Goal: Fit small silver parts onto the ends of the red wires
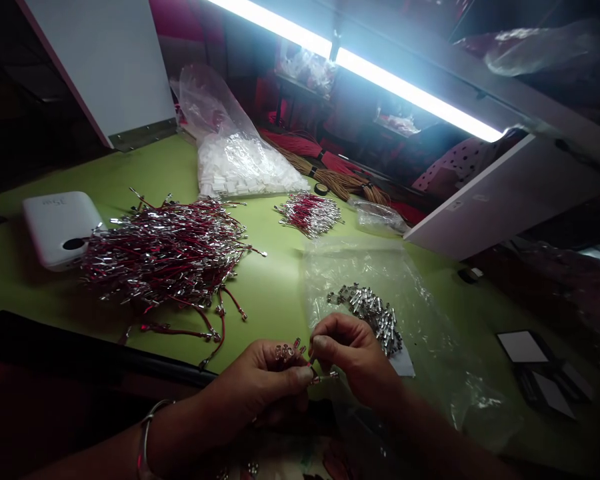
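Note:
Near the table's front edge, my left hand (273, 381) is closed around several short red wires, whose metal terminals (290, 349) poke out above the fingers. My right hand (357, 357) meets it at the fingertips, thumb and forefinger pinched at a wire end; exactly what sits in that pinch is too small to make out. Just behind the right hand lies a heap of loose silvery metal terminals (375, 310) on a clear plastic sheet (330, 263). To the left spreads a large pile of short red wires with metal ends (167, 243).
A smaller red wire bundle (310, 215) lies farther back, near a black tape roll (321, 189). A clear bag of white pieces (250, 167) stands behind. At left is a white device (63, 230). Long brown wires (325, 175) line the back; a tube light (420, 93) hangs overhead.

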Tool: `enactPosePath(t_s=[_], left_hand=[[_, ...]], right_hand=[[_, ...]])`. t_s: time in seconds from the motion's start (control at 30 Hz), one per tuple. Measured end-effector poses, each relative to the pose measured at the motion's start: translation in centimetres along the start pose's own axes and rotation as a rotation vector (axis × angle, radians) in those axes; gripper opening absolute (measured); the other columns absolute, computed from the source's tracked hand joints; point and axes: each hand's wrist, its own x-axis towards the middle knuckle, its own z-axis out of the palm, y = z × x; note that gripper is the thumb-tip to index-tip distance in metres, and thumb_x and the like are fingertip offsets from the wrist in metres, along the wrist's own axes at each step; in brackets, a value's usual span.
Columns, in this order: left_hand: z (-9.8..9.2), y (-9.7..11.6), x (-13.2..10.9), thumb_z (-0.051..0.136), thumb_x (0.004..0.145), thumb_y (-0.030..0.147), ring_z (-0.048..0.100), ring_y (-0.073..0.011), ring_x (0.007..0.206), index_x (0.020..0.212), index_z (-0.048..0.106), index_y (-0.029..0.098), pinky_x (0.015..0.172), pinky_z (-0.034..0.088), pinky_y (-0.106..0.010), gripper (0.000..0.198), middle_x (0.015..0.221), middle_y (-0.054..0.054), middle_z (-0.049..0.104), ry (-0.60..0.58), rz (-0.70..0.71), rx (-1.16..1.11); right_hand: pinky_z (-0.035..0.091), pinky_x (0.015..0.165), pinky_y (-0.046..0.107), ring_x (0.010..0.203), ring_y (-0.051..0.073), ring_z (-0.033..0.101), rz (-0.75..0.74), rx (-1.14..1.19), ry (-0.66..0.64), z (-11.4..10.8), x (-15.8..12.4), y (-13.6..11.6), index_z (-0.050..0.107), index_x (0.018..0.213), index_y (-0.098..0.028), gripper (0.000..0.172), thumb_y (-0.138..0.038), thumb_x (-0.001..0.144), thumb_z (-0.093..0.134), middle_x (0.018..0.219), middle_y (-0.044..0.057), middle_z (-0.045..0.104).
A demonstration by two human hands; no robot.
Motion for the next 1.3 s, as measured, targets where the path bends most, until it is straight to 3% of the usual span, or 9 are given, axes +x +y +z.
enactPosePath(t_s=[0.17, 0.3, 0.5, 0.57, 0.67, 0.83, 1.1, 1.23, 1.3], left_hand=[[0.3, -0.6, -0.3, 0.075, 0.077, 0.052, 0.030, -0.0040, 0.037, 0.070, 0.063, 0.015, 0.037, 0.017, -0.019, 0.039, 0.053, 0.001, 0.058, 0.000, -0.032, -0.079], [0.7, -1.2, -0.1, 0.080, 0.073, 0.049, 0.041, -0.0064, 0.048, 0.074, 0.066, 0.013, 0.047, 0.028, -0.020, 0.039, 0.056, 0.002, 0.055, -0.026, -0.003, -0.190], [0.0, -0.3, 0.2, 0.078, 0.073, 0.053, 0.032, -0.0025, 0.034, 0.082, 0.063, 0.016, 0.035, 0.017, -0.019, 0.041, 0.062, 0.001, 0.064, 0.107, -0.019, -0.090], [-0.1, 0.3, 0.1, 0.078, 0.073, 0.051, 0.035, -0.0023, 0.035, 0.085, 0.063, 0.016, 0.034, 0.018, -0.018, 0.040, 0.066, 0.001, 0.066, 0.119, -0.009, -0.062], [-0.1, 0.9, -0.1, 0.078, 0.074, 0.049, 0.034, -0.0017, 0.036, 0.082, 0.061, 0.016, 0.035, 0.018, -0.016, 0.038, 0.067, 0.001, 0.066, 0.098, -0.023, -0.056], [0.1, 0.7, -0.2, 0.070, 0.080, 0.055, 0.032, -0.0013, 0.036, 0.085, 0.060, 0.016, 0.033, 0.016, -0.016, 0.041, 0.072, -0.001, 0.066, 0.024, -0.025, -0.133], [0.0, 0.1, -0.3, 0.066, 0.084, 0.051, 0.037, -0.0037, 0.035, 0.081, 0.055, 0.019, 0.031, 0.021, -0.014, 0.034, 0.060, 0.001, 0.065, 0.071, 0.018, -0.093], [0.1, 0.3, -0.4, 0.068, 0.082, 0.052, 0.040, -0.0040, 0.036, 0.078, 0.057, 0.018, 0.032, 0.021, -0.014, 0.037, 0.061, 0.000, 0.066, 0.065, 0.015, -0.079], [0.1, 0.3, -0.5, 0.067, 0.082, 0.054, 0.041, -0.0044, 0.036, 0.080, 0.059, 0.017, 0.032, 0.023, -0.015, 0.038, 0.061, 0.000, 0.066, 0.053, 0.013, -0.070]], right_hand=[[0.039, 0.052, 0.022, 0.054, 0.009, 0.047, -0.146, -0.322, 0.044, 0.2, -1.1, -0.1, 0.065, 0.071, -0.017, 0.017, -0.028, 0.081, 0.074, 0.059, -0.004, 0.055], [0.039, 0.053, 0.022, 0.057, 0.010, 0.051, -0.286, -0.600, 0.010, 0.4, -2.1, -0.7, 0.067, 0.069, -0.017, 0.013, -0.020, 0.082, 0.070, 0.060, -0.003, 0.060], [0.042, 0.049, 0.021, 0.052, 0.010, 0.056, -0.144, -0.582, -0.101, -0.9, -1.0, -1.0, 0.066, 0.072, -0.016, 0.018, -0.026, 0.087, 0.067, 0.060, -0.002, 0.063], [0.045, 0.052, 0.021, 0.055, 0.011, 0.060, -0.203, -0.843, -0.107, -2.2, 0.2, -1.2, 0.067, 0.082, -0.016, 0.018, -0.027, 0.094, 0.059, 0.066, -0.001, 0.067], [0.047, 0.066, 0.025, 0.073, 0.016, 0.066, -0.381, -1.382, 0.060, -3.9, 2.3, -1.9, 0.068, 0.094, -0.017, 0.013, -0.018, 0.095, 0.056, 0.084, 0.005, 0.073], [0.034, 0.061, 0.029, 0.067, 0.020, 0.062, -0.382, -1.643, 0.069, -4.3, 5.0, -1.7, 0.066, 0.074, -0.014, 0.024, 0.006, 0.079, 0.053, 0.076, 0.010, 0.068], [0.034, 0.058, 0.029, 0.064, 0.019, 0.059, -0.368, -1.553, 0.143, -5.0, 4.7, -0.9, 0.061, 0.076, -0.014, 0.021, 0.004, 0.079, 0.051, 0.075, 0.011, 0.065], [0.044, 0.057, 0.025, 0.064, 0.016, 0.063, -0.363, -1.315, 0.154, -3.9, 3.0, -1.2, 0.056, 0.083, -0.018, 0.009, -0.012, 0.087, 0.050, 0.074, 0.003, 0.065], [0.048, 0.055, 0.024, 0.058, 0.013, 0.063, -0.305, -0.999, 0.102, -2.5, 1.9, -1.2, 0.053, 0.083, -0.020, 0.006, -0.019, 0.089, 0.051, 0.069, -0.001, 0.064]])
